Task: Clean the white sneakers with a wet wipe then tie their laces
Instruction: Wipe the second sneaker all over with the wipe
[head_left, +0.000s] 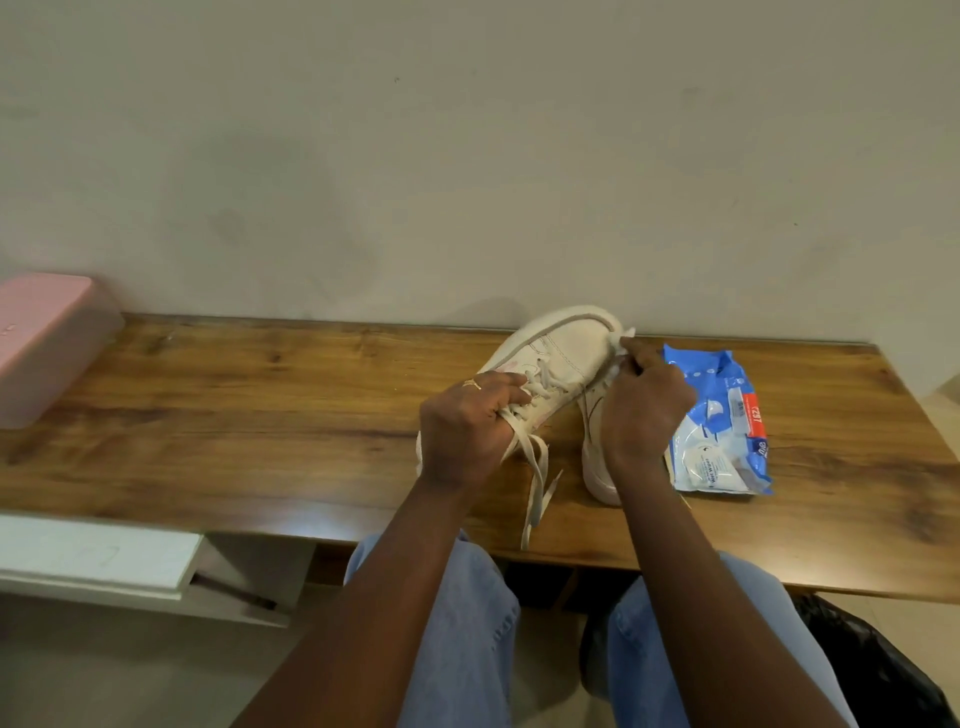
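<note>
A white sneaker (563, 351) is tilted up off the wooden table (260, 395), toe pointing away towards the wall. My left hand (465, 434) grips it at the laced part, and loose laces (537, 480) hang down from under the fingers. My right hand (641, 410) presses a white wet wipe (626, 338) against the toe's right side. A second white sneaker (597, 465) lies on the table between my hands, mostly hidden by my right hand.
A blue pack of wet wipes (719, 431) lies just right of my right hand. A pink box (39, 343) stands at the table's far left against the wall. A white shelf (93, 556) sits below the table's left edge. A black bag (878, 670) is at the lower right.
</note>
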